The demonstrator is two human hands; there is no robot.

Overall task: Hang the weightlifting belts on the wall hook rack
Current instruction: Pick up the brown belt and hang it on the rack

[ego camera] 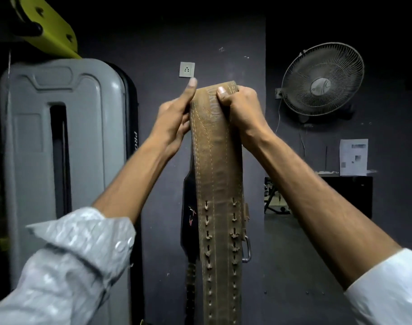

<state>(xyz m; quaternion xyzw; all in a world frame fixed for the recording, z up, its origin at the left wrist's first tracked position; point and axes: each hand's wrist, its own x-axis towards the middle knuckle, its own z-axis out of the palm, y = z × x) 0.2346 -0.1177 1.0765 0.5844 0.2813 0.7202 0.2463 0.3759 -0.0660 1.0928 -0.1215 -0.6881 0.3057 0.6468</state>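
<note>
Belt, tan leather [215,160], hangs vertically against the dark wall [235,43] at frame centre; we hold its top end raised just below the wall socket [187,69]. Its folded top edge sits between our two hands. Two columns of punched holes run down the lower half, and yellow stitching follows both long edges. A metal buckle loop [247,248] shows at the belt's right edge, low down.

Right hand [237,104]: grip closed tight on the top right corner of the tan belt, thumb pressed on the front face, fingers wrapped behind.

Left hand [174,118]: grip loose, thumb extended upward along the belt's left edge, fingers curled behind the leather. We cannot tell how firmly the hidden fingers hold.

A second belt, black [188,207], hangs directly behind the tan one, visible only along its left side, with a small red and white mark on it. We cannot see the hook either belt hangs from; it is hidden by the leather and our hands.

Left of the belts: a grey machine shroud [59,137]. Right: a wall fan [322,78] and a sheet of paper [353,157], well apart from the belts. Both sleeves pale.
</note>
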